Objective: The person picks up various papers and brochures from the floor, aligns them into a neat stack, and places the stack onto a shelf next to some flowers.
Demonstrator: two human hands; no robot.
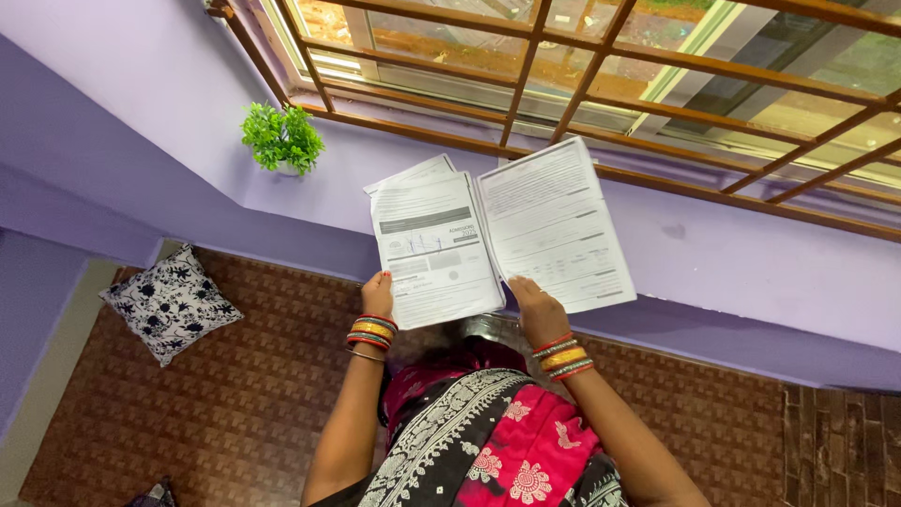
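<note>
we hold printed sheets up in front of us, so the step in hand looks like sorting or comparing papers. our left hand [377,295] is closed in a pinch on the lower edge of the left sheet [435,249], with a second page [413,175] peeking out behind it. our right hand [537,305] grips the bottom corner of the right sheet [554,225], fingers hidden behind the paper. the two sheets overlap a little between the grips. they are thin, flat, white paper with grey print, slightly bent. the next move, we judge, calls for a light pinch so nothing slips. beyond the grips are the violet wall [141,103] and the window grille [601,66].
</note>
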